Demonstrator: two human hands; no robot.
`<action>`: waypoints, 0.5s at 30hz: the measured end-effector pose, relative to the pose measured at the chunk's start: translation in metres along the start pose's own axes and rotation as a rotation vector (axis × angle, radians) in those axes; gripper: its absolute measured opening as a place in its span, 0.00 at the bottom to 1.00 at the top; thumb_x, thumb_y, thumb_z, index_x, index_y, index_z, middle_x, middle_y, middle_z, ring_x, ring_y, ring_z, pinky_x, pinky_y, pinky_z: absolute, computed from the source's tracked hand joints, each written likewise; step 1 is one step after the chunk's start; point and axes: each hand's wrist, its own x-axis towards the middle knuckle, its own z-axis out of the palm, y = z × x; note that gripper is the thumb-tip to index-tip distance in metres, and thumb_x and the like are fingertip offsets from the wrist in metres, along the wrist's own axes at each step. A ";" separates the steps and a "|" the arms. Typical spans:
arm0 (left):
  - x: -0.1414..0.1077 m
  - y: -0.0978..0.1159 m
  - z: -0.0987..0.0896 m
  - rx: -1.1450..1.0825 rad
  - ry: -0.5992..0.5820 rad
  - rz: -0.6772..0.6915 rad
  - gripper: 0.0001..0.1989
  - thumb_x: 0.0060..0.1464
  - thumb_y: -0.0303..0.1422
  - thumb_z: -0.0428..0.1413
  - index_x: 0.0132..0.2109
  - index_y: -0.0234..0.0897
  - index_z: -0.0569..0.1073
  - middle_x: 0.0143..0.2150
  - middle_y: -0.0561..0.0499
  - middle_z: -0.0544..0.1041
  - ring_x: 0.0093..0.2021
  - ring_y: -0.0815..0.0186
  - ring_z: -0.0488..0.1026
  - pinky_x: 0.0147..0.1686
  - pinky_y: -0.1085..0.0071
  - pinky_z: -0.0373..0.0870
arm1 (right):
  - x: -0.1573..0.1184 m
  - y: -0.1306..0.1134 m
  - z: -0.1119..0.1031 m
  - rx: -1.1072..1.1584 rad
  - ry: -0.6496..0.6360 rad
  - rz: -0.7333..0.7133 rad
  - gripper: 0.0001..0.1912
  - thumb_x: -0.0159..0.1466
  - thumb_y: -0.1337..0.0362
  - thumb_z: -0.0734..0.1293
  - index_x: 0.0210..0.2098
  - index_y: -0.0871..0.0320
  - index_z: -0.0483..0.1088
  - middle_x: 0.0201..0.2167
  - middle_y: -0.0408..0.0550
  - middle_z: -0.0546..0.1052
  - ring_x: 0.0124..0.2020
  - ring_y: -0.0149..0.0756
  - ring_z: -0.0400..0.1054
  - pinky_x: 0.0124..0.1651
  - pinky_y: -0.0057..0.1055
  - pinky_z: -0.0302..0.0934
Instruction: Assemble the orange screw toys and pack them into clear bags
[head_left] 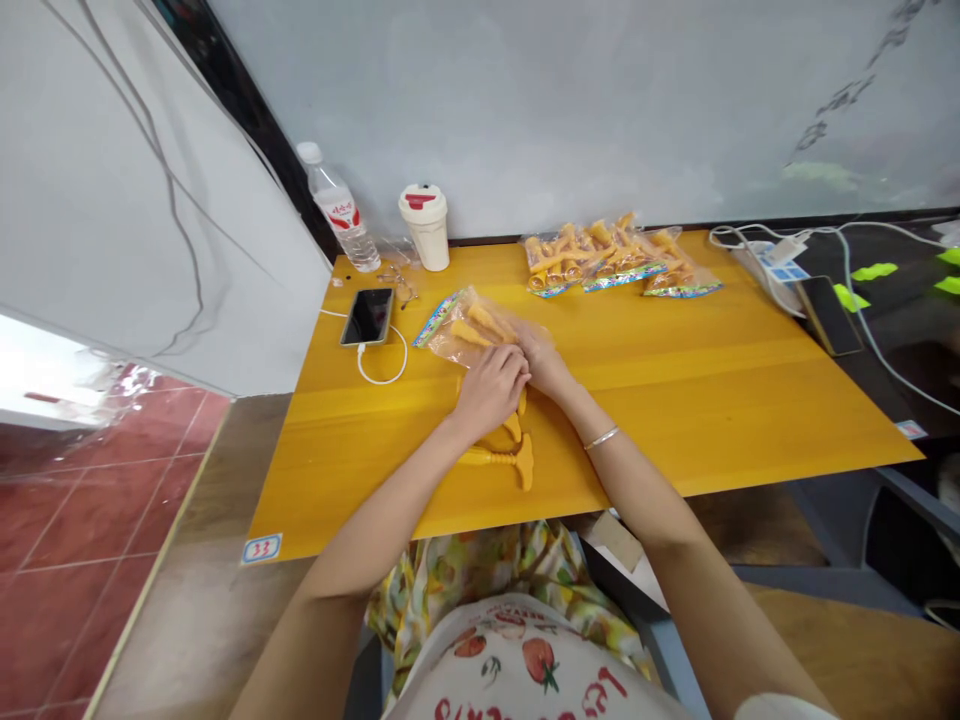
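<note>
A clear plastic bag [450,345] with a blue-green printed header lies in front of me, with yellow plastic toy pieces inside. My left hand [491,388] has its fingers curled and pinched at the bag's near end. Beside it, my right hand [544,362] grips the same end, its fingers partly hidden behind the plastic and the other hand. Just below my hands on the table is a yellow toy hammer [523,462], its handle partly covered by my left forearm. Another yellow piece [512,427] shows between it and my hands.
Several filled bags [619,258] of yellow pieces lie along the back of the yellow table [675,400]. A water bottle [345,215], a lidded white cup [425,228] and a phone [368,316] with a cable are at the left. Cables and a power strip [769,265] sit at the right.
</note>
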 end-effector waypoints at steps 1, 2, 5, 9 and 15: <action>0.001 -0.002 -0.002 -0.003 -0.004 -0.024 0.05 0.65 0.31 0.50 0.41 0.38 0.70 0.49 0.44 0.74 0.52 0.57 0.71 0.54 0.60 0.69 | -0.002 -0.001 -0.006 0.009 0.018 0.016 0.30 0.69 0.65 0.60 0.69 0.58 0.57 0.57 0.59 0.74 0.55 0.46 0.69 0.58 0.42 0.62; 0.002 -0.005 -0.006 -0.010 -0.002 -0.049 0.06 0.65 0.34 0.51 0.42 0.38 0.70 0.49 0.44 0.74 0.52 0.57 0.71 0.54 0.60 0.68 | -0.005 0.000 -0.012 0.025 0.033 0.036 0.28 0.69 0.65 0.60 0.68 0.58 0.60 0.58 0.58 0.74 0.55 0.45 0.70 0.57 0.40 0.62; 0.006 -0.020 -0.023 -0.060 0.038 -0.146 0.13 0.65 0.43 0.52 0.43 0.38 0.71 0.47 0.44 0.75 0.51 0.57 0.72 0.53 0.61 0.68 | -0.015 0.006 -0.033 0.050 -0.016 0.089 0.18 0.70 0.63 0.61 0.55 0.57 0.74 0.49 0.54 0.80 0.45 0.42 0.74 0.49 0.34 0.64; 0.005 -0.048 -0.049 -0.126 -0.060 -0.296 0.17 0.65 0.46 0.50 0.37 0.39 0.72 0.39 0.48 0.77 0.42 0.61 0.74 0.46 0.64 0.69 | -0.027 0.012 -0.049 0.110 -0.263 0.073 0.13 0.66 0.58 0.68 0.45 0.56 0.79 0.37 0.48 0.83 0.36 0.37 0.74 0.39 0.28 0.61; -0.007 -0.076 -0.049 -0.023 -0.574 -0.267 0.13 0.50 0.37 0.65 0.43 0.41 0.76 0.47 0.47 0.79 0.50 0.53 0.74 0.50 0.60 0.68 | -0.027 0.010 -0.048 0.037 -0.370 0.133 0.13 0.66 0.56 0.68 0.46 0.56 0.78 0.40 0.50 0.82 0.38 0.39 0.74 0.39 0.29 0.59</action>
